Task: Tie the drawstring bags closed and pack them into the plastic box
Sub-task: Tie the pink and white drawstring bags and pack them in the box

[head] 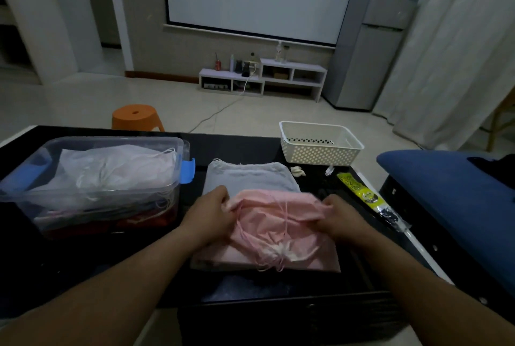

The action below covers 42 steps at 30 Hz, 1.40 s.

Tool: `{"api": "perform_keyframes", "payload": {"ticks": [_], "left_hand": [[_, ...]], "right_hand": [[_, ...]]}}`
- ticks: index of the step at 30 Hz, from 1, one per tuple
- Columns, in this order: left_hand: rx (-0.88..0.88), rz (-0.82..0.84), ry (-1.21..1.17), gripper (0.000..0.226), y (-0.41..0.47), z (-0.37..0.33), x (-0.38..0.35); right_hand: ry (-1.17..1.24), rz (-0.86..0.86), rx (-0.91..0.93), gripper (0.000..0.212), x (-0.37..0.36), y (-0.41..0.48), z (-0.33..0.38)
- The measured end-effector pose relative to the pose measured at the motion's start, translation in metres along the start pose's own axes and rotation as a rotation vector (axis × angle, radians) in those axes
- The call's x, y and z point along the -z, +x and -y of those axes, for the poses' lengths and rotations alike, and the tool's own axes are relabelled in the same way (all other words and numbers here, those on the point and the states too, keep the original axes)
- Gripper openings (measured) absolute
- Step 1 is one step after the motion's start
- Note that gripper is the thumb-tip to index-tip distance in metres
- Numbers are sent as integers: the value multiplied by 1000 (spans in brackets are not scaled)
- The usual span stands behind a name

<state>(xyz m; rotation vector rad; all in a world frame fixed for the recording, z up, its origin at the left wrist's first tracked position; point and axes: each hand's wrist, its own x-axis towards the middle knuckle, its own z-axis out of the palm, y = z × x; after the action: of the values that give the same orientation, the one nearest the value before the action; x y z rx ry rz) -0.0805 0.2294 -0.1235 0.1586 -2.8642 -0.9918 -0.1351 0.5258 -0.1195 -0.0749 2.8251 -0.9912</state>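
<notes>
Seen from the head camera, the pink drawstring bag (281, 223) lay on the black desk (245, 147) directly in front of the person, on top of other flat pink fabric. Both hands gripped its far edge. The left hand (211, 211) had its fingers curled round the left corner of that edge, and the right hand (338, 213) pinched the right corner, so the fabric bunched between them. Thin pink cords (284, 214) trailed from that edge down across the bag to a whitish gathered knot near the desk's near side.

Just behind the pink bag lay a grey drawstring bag (248, 178), flat, its far hem puckered. To the left stood the clear plastic box (117, 139) with a blue latch (187, 170), its lid off; it held white bags (111, 170) on top and dark red ones lower down.

At the desk's far right corner sat a white perforated basket (315, 154). A yellow-green packet (359, 189) lay near the right edge. An orange stool (136, 117) stood on the floor beyond the desk, and a blue cushion (446, 192) was at the right.
</notes>
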Motion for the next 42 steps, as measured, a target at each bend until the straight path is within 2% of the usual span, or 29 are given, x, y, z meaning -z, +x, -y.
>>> {"api": "perform_keyframes", "payload": {"ticks": [3,4,5,8,11,14,16,18,20,21,22,24,26,27,28,30,32,35,37,40,42], "left_hand": [[40,-62,-468,12,-12,-15,24],[41,-93,-553,10,-18,-21,32],[35,-142,-606,8,-26,-23,43],[16,-315,-598,8,-36,-25,77],[-6,-482,-367,4,-26,6,128],[57,-567,-194,10,-9,71,198],[162,-586,-23,16,0,118,242],[230,-508,163,20,5,152,262],[255,-341,344,24,7,172,261],[250,-258,465,25,7,178,255],[226,-204,610,29,10,182,250],[146,-253,794,39,18,182,253],[25,-391,614,41,21,166,262],[-13,-354,453,40,22,157,265],[-5,-193,344,40,19,146,265],[87,266,401,51,11,129,255],[182,482,501,59,8,130,244],[231,585,515,67,34,149,233],[278,613,545,80,54,166,225],[300,566,671,100,74,185,208],[282,524,717,101,80,187,198]], "right_hand": [[662,-42,-115,29,23,-5,-6],[761,-57,-149,26,25,-8,-3],[772,-80,-131,21,22,-10,10],[536,-250,48,13,11,-18,65],[465,-385,156,29,-6,-18,146],[402,-404,300,52,-47,-4,233],[266,-329,419,46,-81,6,286],[-83,-235,473,41,-113,12,318],[-450,-226,534,47,-139,16,337],[-512,-215,577,49,-146,16,342],[-482,-132,591,48,-149,16,347],[-456,132,599,44,-154,18,355],[-565,295,600,48,-159,17,356],[-575,298,593,48,-163,18,355],[-574,289,594,48,-166,19,354],[-636,272,596,48,-171,23,355],[-711,329,570,53,-174,25,361],[-645,542,529,66,-174,34,364],[-644,620,471,66,-178,43,364],[-703,615,413,75,-192,58,360],[-721,599,409,75,-201,64,358]]}}
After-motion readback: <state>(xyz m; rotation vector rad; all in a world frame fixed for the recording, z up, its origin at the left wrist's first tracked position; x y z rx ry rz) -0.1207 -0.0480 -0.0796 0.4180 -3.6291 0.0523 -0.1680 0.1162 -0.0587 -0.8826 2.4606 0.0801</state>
